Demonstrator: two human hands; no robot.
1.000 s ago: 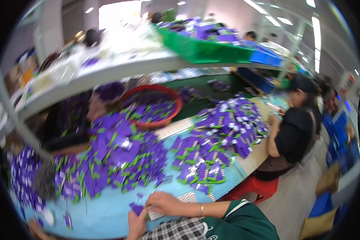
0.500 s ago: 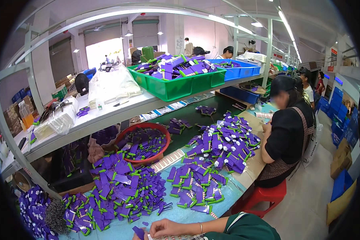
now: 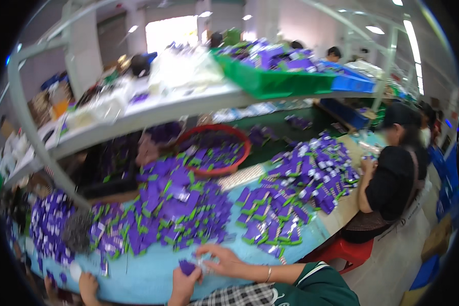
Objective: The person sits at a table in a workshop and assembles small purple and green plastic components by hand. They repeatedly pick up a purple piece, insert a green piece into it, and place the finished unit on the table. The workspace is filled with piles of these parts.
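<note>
Low in the middle of the head view, my left hand (image 3: 185, 281) is closed on a small purple piece (image 3: 187, 266). My right hand (image 3: 223, 261), with a thin bracelet at its wrist, reaches across to the left hand. Its fingers are bent together near the purple piece, around a small pale bit too blurred to name. Just beyond both hands lies a big heap of flat purple pieces with green ends (image 3: 181, 204). A second heap of purple-and-green pieces (image 3: 280, 217), some with pale striped strips, spreads to the right on the light blue tabletop (image 3: 153, 280).
A red round basket (image 3: 247, 150) of purple pieces stands behind the heaps, under a shelf (image 3: 153, 115) bearing a green crate (image 3: 280, 84). Another person's hand (image 3: 88, 285) is at the left, near a grey wiry bundle (image 3: 79, 232). A person (image 3: 392, 178) sits at the right.
The view has swung, so the scene sits further right and my hands show higher. My left hand has come into fuller view. Another person's hand now appears at the lower left.
</note>
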